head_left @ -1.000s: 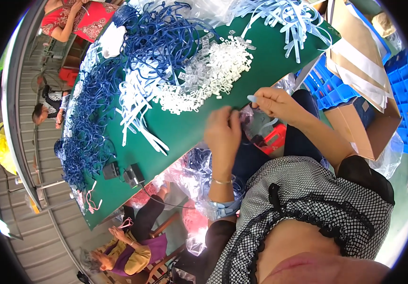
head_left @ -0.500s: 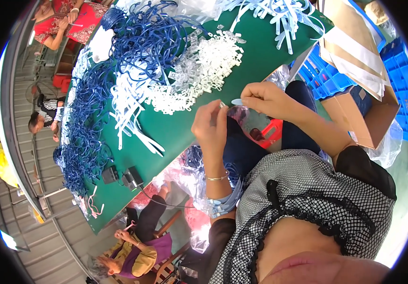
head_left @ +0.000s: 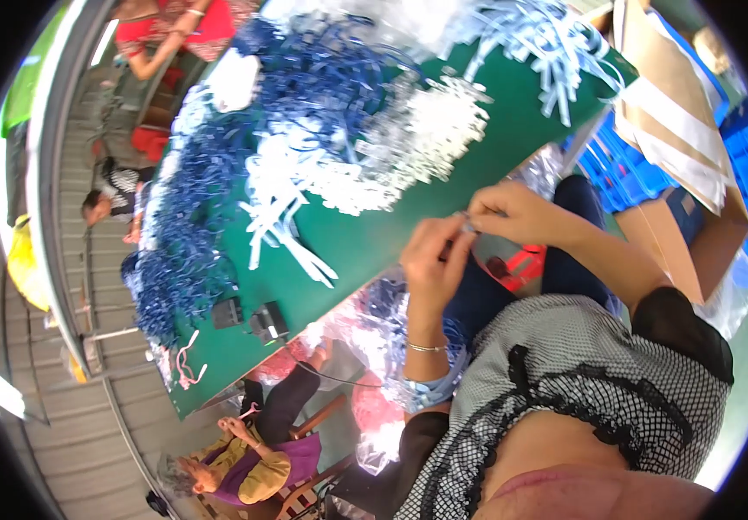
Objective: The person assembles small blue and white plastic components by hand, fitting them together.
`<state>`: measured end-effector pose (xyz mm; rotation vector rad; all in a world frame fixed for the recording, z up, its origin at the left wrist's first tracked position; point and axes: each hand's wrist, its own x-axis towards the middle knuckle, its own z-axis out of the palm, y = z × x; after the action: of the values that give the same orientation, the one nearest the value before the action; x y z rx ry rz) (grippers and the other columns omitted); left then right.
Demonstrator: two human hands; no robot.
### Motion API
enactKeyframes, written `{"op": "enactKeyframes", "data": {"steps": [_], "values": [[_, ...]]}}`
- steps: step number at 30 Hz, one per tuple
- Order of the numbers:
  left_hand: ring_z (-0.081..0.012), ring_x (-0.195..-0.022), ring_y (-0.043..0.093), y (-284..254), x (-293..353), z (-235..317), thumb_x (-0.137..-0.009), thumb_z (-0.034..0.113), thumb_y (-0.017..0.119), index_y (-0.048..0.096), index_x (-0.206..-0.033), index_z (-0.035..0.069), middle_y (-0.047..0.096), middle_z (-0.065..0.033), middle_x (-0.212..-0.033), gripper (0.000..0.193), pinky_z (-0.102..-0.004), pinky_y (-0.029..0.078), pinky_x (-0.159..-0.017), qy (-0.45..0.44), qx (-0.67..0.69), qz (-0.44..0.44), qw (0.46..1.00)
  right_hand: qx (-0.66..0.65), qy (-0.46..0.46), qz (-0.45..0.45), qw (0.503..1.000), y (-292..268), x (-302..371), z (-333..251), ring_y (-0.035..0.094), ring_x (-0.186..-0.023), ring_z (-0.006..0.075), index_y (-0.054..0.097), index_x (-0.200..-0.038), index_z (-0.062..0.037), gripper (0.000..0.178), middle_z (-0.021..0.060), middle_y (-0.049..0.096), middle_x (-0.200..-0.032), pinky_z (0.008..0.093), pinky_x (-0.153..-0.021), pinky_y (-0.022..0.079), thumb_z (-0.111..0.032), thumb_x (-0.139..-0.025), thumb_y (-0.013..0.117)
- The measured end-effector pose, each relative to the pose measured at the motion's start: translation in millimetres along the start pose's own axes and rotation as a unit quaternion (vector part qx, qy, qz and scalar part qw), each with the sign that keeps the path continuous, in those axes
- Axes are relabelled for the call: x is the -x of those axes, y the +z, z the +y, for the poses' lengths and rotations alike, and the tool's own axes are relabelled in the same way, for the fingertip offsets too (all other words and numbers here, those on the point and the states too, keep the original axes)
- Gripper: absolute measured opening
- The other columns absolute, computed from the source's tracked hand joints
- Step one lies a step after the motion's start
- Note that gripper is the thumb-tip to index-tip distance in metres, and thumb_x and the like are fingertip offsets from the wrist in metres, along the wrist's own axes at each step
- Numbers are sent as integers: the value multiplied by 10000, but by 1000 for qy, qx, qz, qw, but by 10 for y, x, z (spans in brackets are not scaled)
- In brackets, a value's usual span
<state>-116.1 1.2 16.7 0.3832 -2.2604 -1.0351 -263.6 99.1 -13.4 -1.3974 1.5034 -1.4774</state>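
My right grip (head_left: 513,214) is pinched at the fingertips on a small pale piece (head_left: 468,227) at the near edge of the green tabletop (head_left: 365,247); my left grip (head_left: 436,258) meets it, fingers partly curled, but blur hides what, if anything, it holds. The step in hand appears to be fingertip fitting, calling next for steady alignment. Inward from that edge lie hard-looking white clips (head_left: 439,130) and tangled dark-blue cords (head_left: 322,78), with flat, flexible-looking pale-blue straps (head_left: 556,52) near the right-hand corner
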Motion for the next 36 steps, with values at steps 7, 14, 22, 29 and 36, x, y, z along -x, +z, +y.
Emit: {"op": "enactKeyframes", "data": {"steps": [7, 14, 22, 29, 36], "values": [[-22, -584, 432, 73, 162, -160, -866, 129, 559, 593, -854, 9, 544, 24, -685, 125, -157, 314, -500, -186, 252, -23, 949, -4, 41, -4, 999, 57, 75, -129, 493, -577, 88, 555, -780, 3, 111, 41, 533, -611, 251, -521, 387, -102, -803, 586], [-14, -538, 406, 44, 105, -163, -853, 134, 575, 601, -799, 18, 534, 27, -635, 131, -155, 283, -460, -224, 287, -59, 929, 20, 22, -19, 999, 66, 96, -105, 545, -596, 130, 556, -803, -7, 109, 66, 563, -648, 269, -544, 411, -105, -793, 603], [-22, -512, 393, 15, -127, -300, -846, 135, 601, 572, -666, 31, 486, 40, -561, 210, -183, 287, -448, -226, 273, -80, 932, 117, -99, 94, 984, 50, 13, 9, 591, -651, 183, 614, -832, -32, 185, 61, 608, -744, 278, -534, 434, -68, -672, 700], [-19, -492, 362, -100, -408, -456, -826, 143, 625, 570, -668, 36, 449, 45, -522, 199, -183, 280, -438, -204, 177, -67, 960, 56, -7, 135, 989, -35, -57, 64, 516, -552, 78, 603, -841, -17, 144, 29, 566, -677, 224, -480, 393, -50, -719, 672], [-221, -785, 540, -129, -864, -944, -727, 108, 651, 623, -842, 52, 588, -64, -868, 131, -332, 426, -697, 89, -348, 125, 925, -15, 45, 154, 987, -69, -138, 231, 469, -535, 33, 584, -879, -8, 127, 1, 534, -620, 205, -466, 351, -47, -768, 633]]}}
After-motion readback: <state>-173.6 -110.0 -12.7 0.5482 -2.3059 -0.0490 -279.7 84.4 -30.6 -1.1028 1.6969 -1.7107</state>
